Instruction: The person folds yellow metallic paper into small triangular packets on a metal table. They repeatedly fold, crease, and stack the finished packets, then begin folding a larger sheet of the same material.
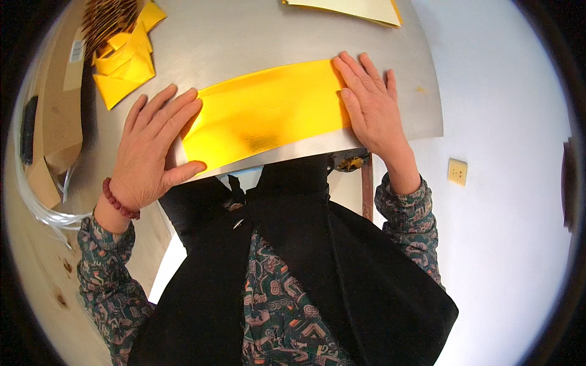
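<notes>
A shiny gold sheet of paper [268, 107], long and narrow, lies near the front edge of the grey tabletop [256, 46]. My left hand [155, 140] rests at its left end, fingers stretched out and thumb near the lower left corner. At the other end, my right hand [371, 104] lies with its fingertips on the upper right corner and its fingers extended. Neither hand is closed around anything. Whether the paper is folded double cannot be made out.
Folded gold paper pieces [127, 64] lie at the far left, beside a brown cardboard box [58, 116]. A stack of pale sheets with gold edges [351, 9] sits at the far right of the table. White strands [46, 213] hang below the box. A wall socket [457, 172] is on the right.
</notes>
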Demonstrator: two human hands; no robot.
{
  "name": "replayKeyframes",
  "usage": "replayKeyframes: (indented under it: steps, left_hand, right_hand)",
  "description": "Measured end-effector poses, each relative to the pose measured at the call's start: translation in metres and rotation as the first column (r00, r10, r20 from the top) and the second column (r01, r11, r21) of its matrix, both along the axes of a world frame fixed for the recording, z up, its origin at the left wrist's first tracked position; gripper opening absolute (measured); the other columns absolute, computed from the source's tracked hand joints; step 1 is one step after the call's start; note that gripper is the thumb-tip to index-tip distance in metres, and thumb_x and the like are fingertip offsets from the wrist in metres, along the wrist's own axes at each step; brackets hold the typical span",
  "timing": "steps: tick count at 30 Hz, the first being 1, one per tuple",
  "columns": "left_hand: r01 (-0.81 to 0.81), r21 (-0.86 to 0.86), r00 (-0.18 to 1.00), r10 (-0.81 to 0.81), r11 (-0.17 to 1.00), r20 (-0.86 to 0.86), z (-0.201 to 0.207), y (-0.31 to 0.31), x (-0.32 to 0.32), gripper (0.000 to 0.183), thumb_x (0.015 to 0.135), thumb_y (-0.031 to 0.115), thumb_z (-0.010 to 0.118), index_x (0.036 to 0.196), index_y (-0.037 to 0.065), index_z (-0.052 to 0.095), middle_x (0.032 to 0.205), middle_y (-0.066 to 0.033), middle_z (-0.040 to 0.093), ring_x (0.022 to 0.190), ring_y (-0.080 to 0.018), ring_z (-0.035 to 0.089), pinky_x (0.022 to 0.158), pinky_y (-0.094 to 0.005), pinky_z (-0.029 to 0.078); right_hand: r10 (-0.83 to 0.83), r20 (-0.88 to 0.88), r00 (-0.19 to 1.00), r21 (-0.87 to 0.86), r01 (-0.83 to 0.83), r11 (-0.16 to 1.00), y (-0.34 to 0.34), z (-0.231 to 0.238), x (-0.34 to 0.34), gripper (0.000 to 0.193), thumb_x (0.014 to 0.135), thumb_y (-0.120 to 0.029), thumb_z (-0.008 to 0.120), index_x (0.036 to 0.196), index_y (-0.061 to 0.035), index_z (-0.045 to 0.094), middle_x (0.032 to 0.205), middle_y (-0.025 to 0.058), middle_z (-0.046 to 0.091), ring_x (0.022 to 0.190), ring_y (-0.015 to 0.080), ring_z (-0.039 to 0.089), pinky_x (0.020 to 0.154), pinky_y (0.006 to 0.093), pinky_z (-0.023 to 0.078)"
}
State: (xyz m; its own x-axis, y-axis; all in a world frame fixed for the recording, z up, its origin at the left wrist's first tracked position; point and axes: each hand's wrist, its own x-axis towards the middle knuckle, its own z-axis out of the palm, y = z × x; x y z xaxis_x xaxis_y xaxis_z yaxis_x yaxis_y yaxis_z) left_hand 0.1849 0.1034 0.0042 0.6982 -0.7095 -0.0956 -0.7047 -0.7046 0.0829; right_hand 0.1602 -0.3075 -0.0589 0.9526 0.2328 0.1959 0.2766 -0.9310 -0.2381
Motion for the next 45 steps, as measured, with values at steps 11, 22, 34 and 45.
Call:
replayKeyframes:
  steps: [11,22,34,45]
  left_hand:
    - [-0.015,-0.036,0.999,0.016,0.999,0.033,-0.007,0.004,-0.003,0.089,0.098,0.08,0.052,0.162,0.019,0.052,0.169,-0.0051,0.049,0.158,-0.0339,0.039,0.133,-0.0563,0.022]
    - [-0.002,-0.045,1.0,0.002,0.999,0.004,-0.002,0.004,-0.001,0.088,0.098,0.074,0.058,0.163,0.014,0.051,0.169,-0.0088,0.049,0.158,-0.0368,0.039,0.132,-0.0588,0.022]
    - [-0.035,-0.062,0.999,0.033,0.997,-0.041,-0.002,0.004,-0.004,0.087,0.1,0.074,0.056,0.162,0.014,0.052,0.17,-0.009,0.048,0.16,-0.036,0.036,0.133,-0.0574,0.019]
    - [-0.061,-0.224,0.998,0.063,0.973,0.0,0.016,-0.015,-0.009,0.08,0.096,0.055,0.073,0.16,0.011,0.052,0.169,-0.0126,0.047,0.16,-0.0368,0.036,0.132,-0.0609,0.018]
  right_hand:
    - [0.085,0.035,0.996,0.259,-0.092,0.962,-0.006,0.019,0.01,0.054,0.113,-0.036,0.048,0.162,-0.0148,0.05,0.168,0.0117,0.049,0.161,0.0398,0.034,0.131,0.0653,0.015]
    - [0.278,-0.025,0.96,0.265,-0.262,0.928,0.161,0.006,-0.004,0.07,0.108,-0.048,0.059,0.159,-0.001,0.051,0.164,0.0165,0.052,0.16,0.0315,0.037,0.132,0.0598,0.018]
    - [0.067,-0.019,0.998,0.076,-0.066,0.995,0.07,-0.002,0.007,0.069,0.11,-0.053,0.05,0.165,-0.0115,0.046,0.173,0.0086,0.043,0.163,0.0286,0.032,0.134,0.0569,0.015]
    - [0.021,-0.019,1.0,-0.011,-0.022,1.0,0.051,0.01,0.012,0.062,0.11,-0.045,0.052,0.165,-0.0166,0.047,0.171,0.0059,0.045,0.162,0.0276,0.034,0.133,0.0597,0.016]
